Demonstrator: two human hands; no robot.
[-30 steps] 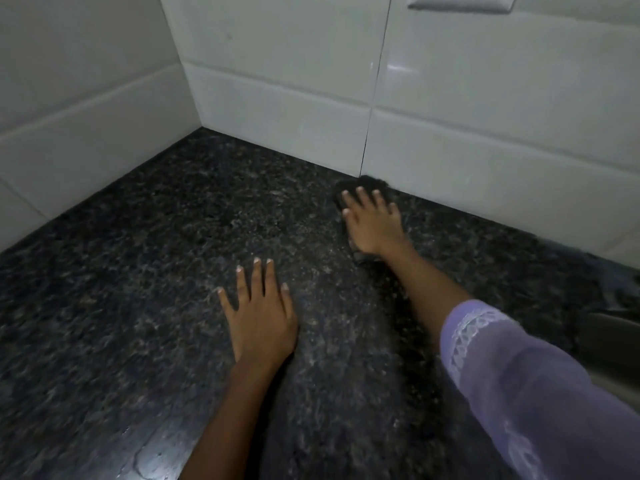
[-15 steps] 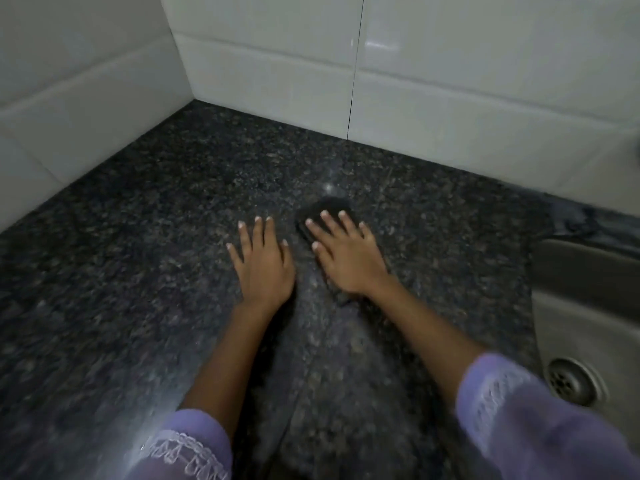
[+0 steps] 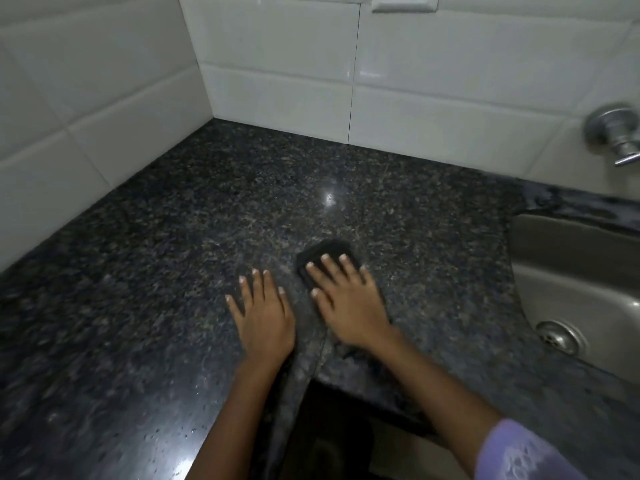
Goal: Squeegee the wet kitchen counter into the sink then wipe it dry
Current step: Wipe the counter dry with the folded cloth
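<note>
Item: your left hand [image 3: 263, 318], palm down and flat on the dark speckled granite counter [image 3: 149, 271], fingers spread, gripping nothing. Item: white tiled wall [image 3: 86, 109], well beyond that hand and to its left, turning a corner and running on behind the counter. Item: your right hand [image 3: 348, 306], just beside the left but apart from it, lying open and flat with fingers extended, pressing on a dark flat pad [image 3: 323, 259]; whether this pad is a cloth, a sponge or a squeegee block cannot be told. The pad sits directly under your right palm and fingers, its far edge showing past the fingertips, a further dark bit showing near the wrist. Item: bright reflection [image 3: 329, 199] on the counter, beyond the right hand's fingertips. Item: lilac sleeve [image 3: 516, 455] with white lace trim, on your right forearm behind the hand. Item: steel sink [image 3: 568, 271], to the right of the right hand and apart from it, with a round drain [image 3: 559, 337]. Item: metal tap fitting [image 3: 616, 133] on the wall above the sink.
</note>
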